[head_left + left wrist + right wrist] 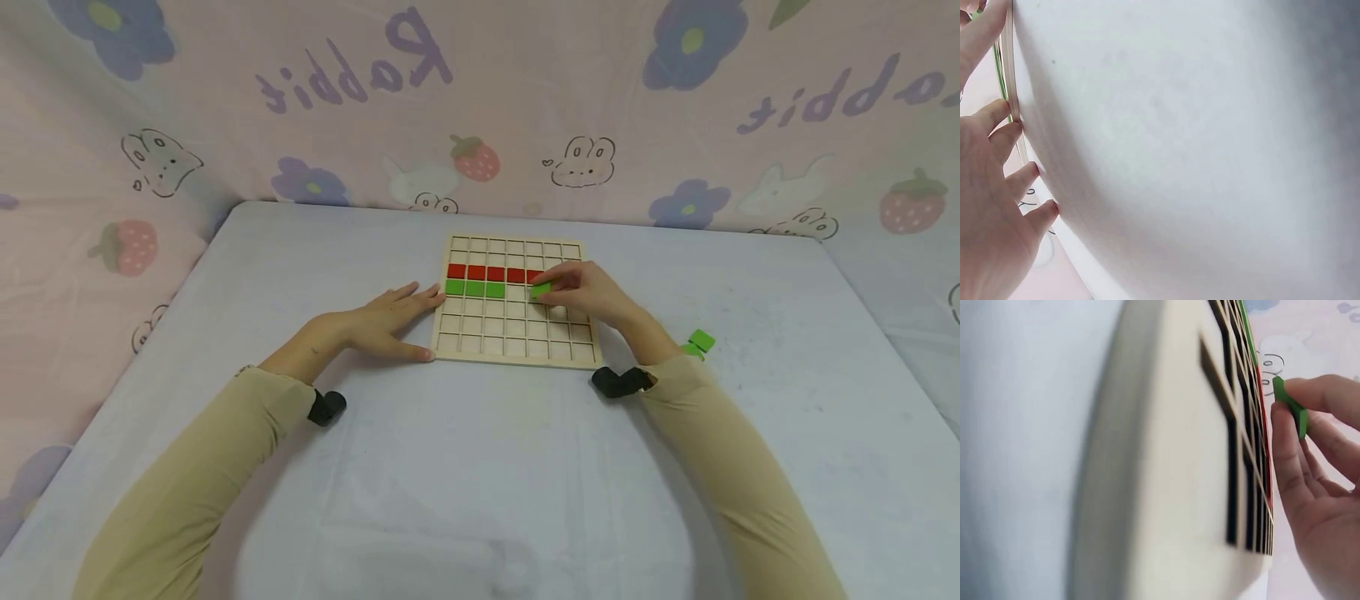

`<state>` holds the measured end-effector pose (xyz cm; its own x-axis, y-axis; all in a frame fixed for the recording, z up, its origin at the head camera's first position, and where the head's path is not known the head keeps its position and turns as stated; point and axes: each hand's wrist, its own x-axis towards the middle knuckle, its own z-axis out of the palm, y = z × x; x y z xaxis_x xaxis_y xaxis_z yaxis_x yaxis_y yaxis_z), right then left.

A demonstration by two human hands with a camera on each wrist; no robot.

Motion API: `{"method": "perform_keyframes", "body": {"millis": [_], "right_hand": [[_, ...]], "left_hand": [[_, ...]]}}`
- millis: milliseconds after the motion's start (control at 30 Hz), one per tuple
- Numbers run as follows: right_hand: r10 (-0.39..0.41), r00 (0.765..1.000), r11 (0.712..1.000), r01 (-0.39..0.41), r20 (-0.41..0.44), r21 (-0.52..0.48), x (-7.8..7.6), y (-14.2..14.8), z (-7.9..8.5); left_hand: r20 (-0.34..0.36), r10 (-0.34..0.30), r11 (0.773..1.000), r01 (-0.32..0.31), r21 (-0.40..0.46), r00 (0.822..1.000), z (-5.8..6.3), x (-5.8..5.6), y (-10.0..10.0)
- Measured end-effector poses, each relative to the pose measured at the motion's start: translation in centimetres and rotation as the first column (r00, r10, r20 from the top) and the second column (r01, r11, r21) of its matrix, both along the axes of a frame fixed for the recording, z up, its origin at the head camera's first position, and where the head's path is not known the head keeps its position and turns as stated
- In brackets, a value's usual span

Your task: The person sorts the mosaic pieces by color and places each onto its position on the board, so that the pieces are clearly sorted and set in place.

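Note:
A wooden grid board (491, 345) lies on the white table, with a row of red square tiles (496, 274) and, just below it, a row of green tiles (475, 289) starting from the left. Over the right part of the green row, my right hand (588, 292) pinches one green tile (1291, 407) between thumb and fingers. The right wrist view shows that tile tilted, close over the board. My left hand (382, 325) is spread flat at the board's left side, its thumb at the lower left corner and fingertips (1001, 107) against the edge.
Loose green tiles (702, 340) lie on the table to the right, partly behind the right forearm. A printed cloth (510, 108) with rabbits, flowers and strawberries hangs behind the table (450, 492). Black wrist devices (621, 382) sit at both cuffs.

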<state>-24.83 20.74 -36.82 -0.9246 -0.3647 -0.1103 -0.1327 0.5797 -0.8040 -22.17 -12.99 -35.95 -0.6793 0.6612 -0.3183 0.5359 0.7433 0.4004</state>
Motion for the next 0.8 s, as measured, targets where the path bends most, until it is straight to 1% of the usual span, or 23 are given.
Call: {"method": "perform_keyframes", "body": {"millis": [167, 333, 433, 800], "right_hand": [[0.020, 0.999, 1.000, -0.020, -0.025, 0.020, -0.2, -0.7, -0.2], [0.030, 0.997, 0.997, -0.025, -0.076, 0.068, -0.1, -1.4, 0.0], [0.038, 0.994, 0.997, -0.031, -0.098, 0.073, -0.1, -1.7, 0.0], [0.036, 0.995, 0.998, -0.030, -0.091, 0.059, -0.1, -2.0, 0.3]], "left_hand": [[0.001, 0.000, 1.000, 0.000, 0.001, 1.000, 0.0, 0.0, 0.0], [-0.003, -0.003, 1.000, 0.003, 0.000, 1.000, 0.1, 0.0, 0.1], [-0.005, -0.004, 1.000, 0.004, 0.002, 1.000, 0.1, 0.0, 0.1], [-0.004, -0.008, 1.000, 0.008, 0.004, 1.000, 0.1, 0.0, 0.1]]}}
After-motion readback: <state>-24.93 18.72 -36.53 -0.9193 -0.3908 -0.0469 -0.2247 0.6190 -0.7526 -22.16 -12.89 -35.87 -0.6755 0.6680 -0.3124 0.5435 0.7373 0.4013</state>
